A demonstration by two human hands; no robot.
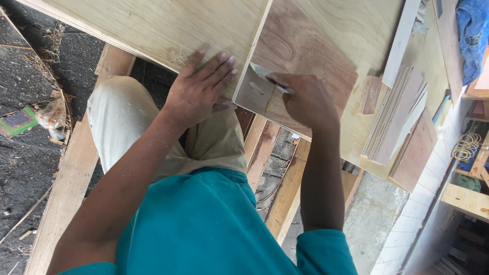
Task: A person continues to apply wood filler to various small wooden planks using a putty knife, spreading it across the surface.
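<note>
My left hand (199,87) lies flat, fingers spread, on the near edge of a large pale plywood sheet (153,25). My right hand (305,99) grips a thin pale scraper-like tool (267,75), its tip against the corner of a reddish-brown plywood panel (300,51) that lies on the sheet. A thin wooden strip (252,51) runs along the panel's left edge, between my two hands. A little sawdust sits on the sheet by my left fingers.
A stack of thin plywood pieces (395,117) and a small reddish block (370,94) lie to the right. A long white strip (400,40) and blue cloth (471,35) are beyond. Wooden beams (71,173) and dark ground with litter (20,122) lie below.
</note>
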